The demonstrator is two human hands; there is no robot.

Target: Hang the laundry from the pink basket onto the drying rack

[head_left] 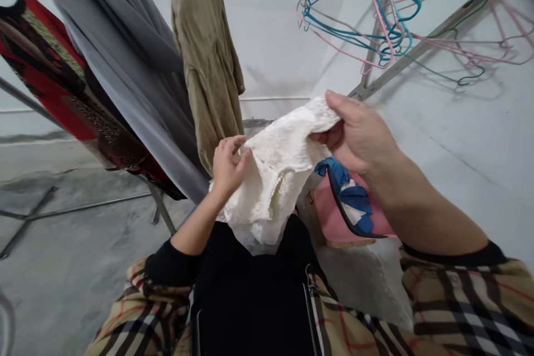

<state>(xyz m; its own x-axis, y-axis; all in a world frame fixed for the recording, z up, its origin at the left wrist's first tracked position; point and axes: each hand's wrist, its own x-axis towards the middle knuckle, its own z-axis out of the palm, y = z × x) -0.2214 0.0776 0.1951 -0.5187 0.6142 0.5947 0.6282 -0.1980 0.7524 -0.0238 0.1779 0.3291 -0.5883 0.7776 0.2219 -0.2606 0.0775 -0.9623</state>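
A white garment with lacy texture and scalloped edging (267, 161) is stretched between my hands in front of my lap; its exact kind is hard to tell. My right hand (354, 130) pinches its upper right corner between thumb and fingers. At its upper left edge, my left hand (229, 164) is closed on the cloth, thumb and fingers curled together. The lower part of the garment hangs loosely in folds above my dark trousers.
Below my right forearm stands a pink basket (325, 214) with a dark rim, holding blue and white cloth (356, 200). Blue and pink hangers (354, 39) hang upper right on a metal frame (384, 78). At left hang a khaki garment (206, 55), grey cloth (125, 55) and a red patterned garment (79, 117).
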